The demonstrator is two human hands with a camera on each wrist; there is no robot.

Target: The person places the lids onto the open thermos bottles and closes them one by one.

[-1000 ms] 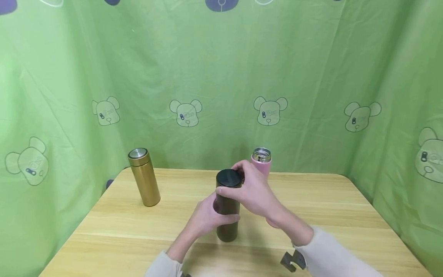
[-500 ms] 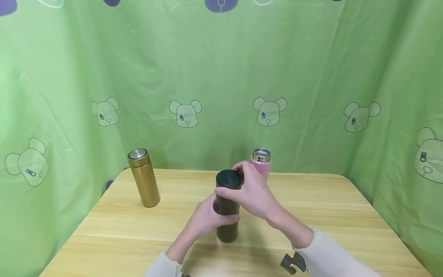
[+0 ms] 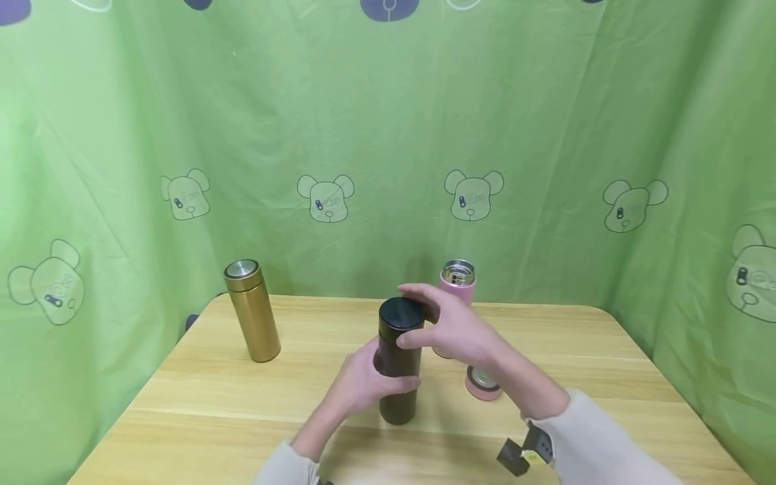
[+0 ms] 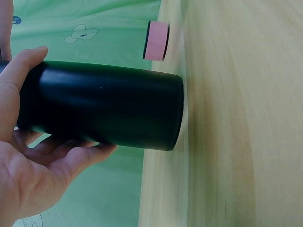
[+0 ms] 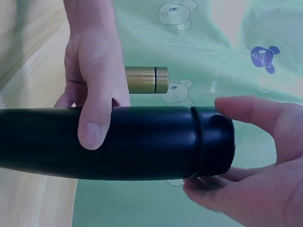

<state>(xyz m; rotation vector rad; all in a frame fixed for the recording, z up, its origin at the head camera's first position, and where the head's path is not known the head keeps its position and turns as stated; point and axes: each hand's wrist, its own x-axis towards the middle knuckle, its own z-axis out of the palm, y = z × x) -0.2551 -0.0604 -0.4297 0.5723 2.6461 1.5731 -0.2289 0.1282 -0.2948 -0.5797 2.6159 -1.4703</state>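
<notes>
A black thermos flask (image 3: 399, 404) stands upright near the middle of the table, its flat black lid (image 3: 401, 314) on top. My left hand (image 3: 359, 382) grips the body from the left, thumb across the near side. Around the lid, my right hand (image 3: 457, 331) is spread loosely, its thumb at the near side and a finger raised at the far rim. In the right wrist view, the right thumb and fingers (image 5: 208, 191) sit at opposite sides of the lid (image 5: 215, 142); whether they touch it is hard to tell. A thin groove separates lid and body.
A gold thermos flask (image 3: 254, 316) with its lid on stands at the back left. Behind my right hand is a pink flask (image 3: 459, 294) with an uncovered steel mouth. A pink lid (image 3: 483, 389) lies on the wooden table (image 3: 200, 417). Green curtain (image 3: 388, 121) surrounds the table.
My right hand has loosened from the lid and shifted right, its fingers straighter, bringing the pink lid into fuller view. The left hand and black flask have stayed put.
</notes>
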